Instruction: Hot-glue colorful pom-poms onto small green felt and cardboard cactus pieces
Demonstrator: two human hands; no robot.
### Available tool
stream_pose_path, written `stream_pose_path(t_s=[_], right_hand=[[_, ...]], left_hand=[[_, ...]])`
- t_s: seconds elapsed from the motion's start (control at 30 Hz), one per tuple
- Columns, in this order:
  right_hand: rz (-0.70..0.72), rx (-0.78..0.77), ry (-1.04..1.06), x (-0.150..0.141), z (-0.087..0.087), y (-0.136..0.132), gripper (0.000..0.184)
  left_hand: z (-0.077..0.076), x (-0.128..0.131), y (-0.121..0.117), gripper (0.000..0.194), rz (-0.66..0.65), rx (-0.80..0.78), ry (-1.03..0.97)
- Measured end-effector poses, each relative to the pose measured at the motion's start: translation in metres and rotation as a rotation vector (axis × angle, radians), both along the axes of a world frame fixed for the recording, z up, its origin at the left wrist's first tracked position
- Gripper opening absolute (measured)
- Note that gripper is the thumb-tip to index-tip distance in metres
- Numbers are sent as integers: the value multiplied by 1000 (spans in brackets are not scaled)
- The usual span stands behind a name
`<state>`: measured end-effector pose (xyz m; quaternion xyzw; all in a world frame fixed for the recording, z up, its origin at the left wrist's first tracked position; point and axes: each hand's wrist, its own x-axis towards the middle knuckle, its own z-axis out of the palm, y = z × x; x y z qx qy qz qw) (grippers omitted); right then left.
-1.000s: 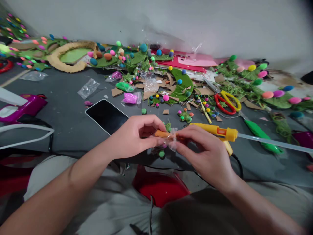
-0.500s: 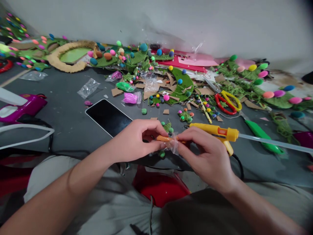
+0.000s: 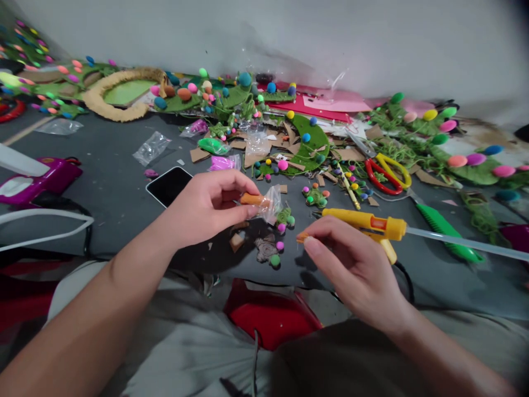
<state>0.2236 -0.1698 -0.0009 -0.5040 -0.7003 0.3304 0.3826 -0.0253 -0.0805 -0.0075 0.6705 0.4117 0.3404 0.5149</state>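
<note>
Between thumb and fingers, my left hand (image 3: 210, 207) holds an orange clay-like stick in a clear plastic wrapper (image 3: 254, 200), its loose end pointing right. A small orange piece (image 3: 303, 237) is pinched in the fingertips of my right hand (image 3: 351, 264), apart from the wrapper. Below and between the hands lie a grey-brown crinkled scrap (image 3: 266, 248) and a green piece with small balls (image 3: 283, 216). A yellow glue gun (image 3: 363, 220) with a long clear stick lies just beyond my right hand. Partly behind my left hand is a phone (image 3: 168, 184).
Red and yellow scissors (image 3: 388, 173) and a green-handled cutter (image 3: 448, 234) lie at the right. Cardboard scraps, plastic packets and green felt pieces (image 3: 309, 143) with coloured balls spread along the back. A tan ring (image 3: 118, 113) and a purple tool (image 3: 39, 176) are at the left.
My hands have moved apart. The left has shifted up and left with the wrapped orange stick; the right has come away with a small orange piece. The crinkled scrap is now uncovered.
</note>
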Motion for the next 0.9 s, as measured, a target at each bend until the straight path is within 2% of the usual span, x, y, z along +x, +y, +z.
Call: stream_pose_path(t_s=[0.13, 0.3, 0.5, 0.57, 0.67, 0.77, 0.9], right_hand=[[-1, 31, 33, -3, 1, 1, 18], [-7, 54, 35, -6, -2, 2, 7], [44, -44, 70, -3, -10, 1, 16], [58, -110, 129, -3, -12, 0, 19], [66, -209, 202, -3, -13, -1, 14], [51, -182, 121, -2, -11, -2, 6], [16, -60, -84, 0, -8, -3, 26]], left_hand=[[2, 0, 1, 24, 10, 18, 26], [6, -6, 4, 22, 25, 53, 113], [6, -40, 29, 32, 205, 141, 233], [6, -55, 37, 29, 167, 112, 314], [6, -69, 45, 32, 65, 132, 418], [8, -72, 47, 35, 66, 202, 570], [11, -65, 48, 30, 144, 249, 800]])
